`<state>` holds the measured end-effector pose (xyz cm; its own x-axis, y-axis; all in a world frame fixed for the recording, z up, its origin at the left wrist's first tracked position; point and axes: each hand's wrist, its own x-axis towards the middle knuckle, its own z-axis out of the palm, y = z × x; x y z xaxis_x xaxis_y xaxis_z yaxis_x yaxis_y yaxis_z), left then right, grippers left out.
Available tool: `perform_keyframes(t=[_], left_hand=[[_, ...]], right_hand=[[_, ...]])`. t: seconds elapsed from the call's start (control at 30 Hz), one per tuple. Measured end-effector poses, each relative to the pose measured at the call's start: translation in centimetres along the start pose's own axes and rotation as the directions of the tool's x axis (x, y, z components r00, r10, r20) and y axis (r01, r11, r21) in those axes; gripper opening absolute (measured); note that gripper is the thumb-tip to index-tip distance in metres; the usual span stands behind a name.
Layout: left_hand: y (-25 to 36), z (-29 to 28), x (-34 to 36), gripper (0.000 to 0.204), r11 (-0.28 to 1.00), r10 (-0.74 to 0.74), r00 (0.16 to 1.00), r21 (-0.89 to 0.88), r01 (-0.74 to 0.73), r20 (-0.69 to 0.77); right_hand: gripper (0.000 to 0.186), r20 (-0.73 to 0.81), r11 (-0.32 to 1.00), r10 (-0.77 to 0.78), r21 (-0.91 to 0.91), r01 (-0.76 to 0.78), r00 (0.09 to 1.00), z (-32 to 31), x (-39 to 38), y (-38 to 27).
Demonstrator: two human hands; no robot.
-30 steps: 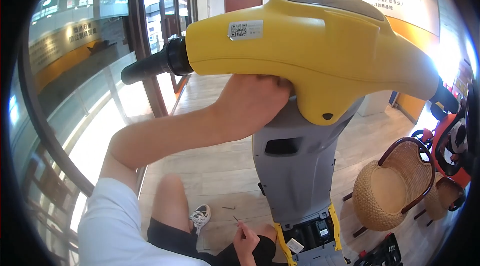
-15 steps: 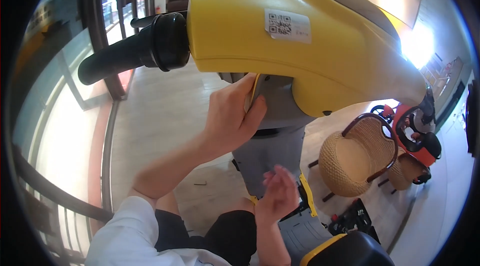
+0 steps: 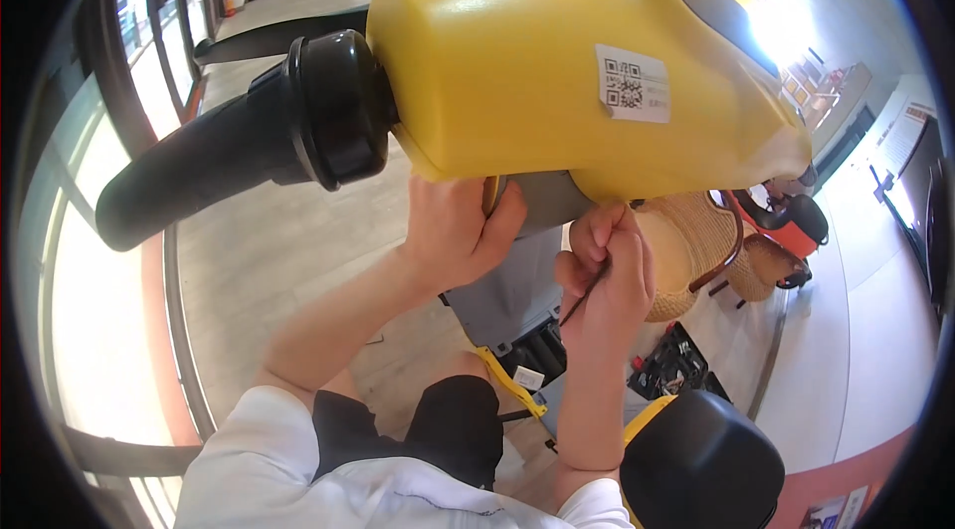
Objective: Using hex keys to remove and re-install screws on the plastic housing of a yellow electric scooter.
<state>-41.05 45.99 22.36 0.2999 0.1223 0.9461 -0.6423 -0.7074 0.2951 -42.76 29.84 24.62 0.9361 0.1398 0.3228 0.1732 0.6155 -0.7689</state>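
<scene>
The yellow handlebar cover [image 3: 517, 71] of a scooter spans the view, with a black handlebar grip [image 3: 209, 161] at its left and a brake lever [image 3: 284, 34] behind it. Below the cover, my left hand [image 3: 453, 230] is closed around the yellow-edged grey panel [image 3: 552, 203]; its far fingers are hidden. My right hand [image 3: 612, 265] is raised to the cover's underside, right of the panel. Its fingers are closed on a thin dark rod-shaped tool [image 3: 582, 302], whose upper end is hidden in the hand.
Between my knees and the right forearm is an open compartment [image 3: 532, 355] with a yellow edge. A black seat [image 3: 701, 459] is at the lower right. An open toolbox [image 3: 676, 365] lies on the floor, near wicker chairs [image 3: 671, 265]. Glass doors [image 3: 70, 280] line the left.
My right hand has risen from low by the scooter's body to the underside of the cover. The view has shifted, and the cover and grip appear larger. My left hand keeps its grip.
</scene>
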Motion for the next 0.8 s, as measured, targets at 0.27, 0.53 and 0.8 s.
perform_keyframes(t=[0.27, 0.53, 0.8], left_hand=[[-0.5, 0.1, 0.2, 0.029, 0.997, 0.056, 0.997, -0.057, -0.059, -0.047], [-1.4, -0.3, 0.1, 0.035, 0.99, 0.139, 0.99, -0.019, -0.139, 0.008], [-1.3, -0.1, 0.0, 0.035, 0.984, 0.164, 0.984, -0.051, -0.168, -0.075]], right_hand=[[0.01, 0.411, 0.083, -0.511, -0.851, 0.519, 0.755, 3.2, 2.0, 1.2], [0.013, 0.42, -0.169, -0.436, -0.907, 0.386, 0.796, 4.4, 3.2, 1.1], [0.019, 0.432, -0.19, -0.472, -0.901, 0.39, 0.768, 5.5, 3.3, 1.0]])
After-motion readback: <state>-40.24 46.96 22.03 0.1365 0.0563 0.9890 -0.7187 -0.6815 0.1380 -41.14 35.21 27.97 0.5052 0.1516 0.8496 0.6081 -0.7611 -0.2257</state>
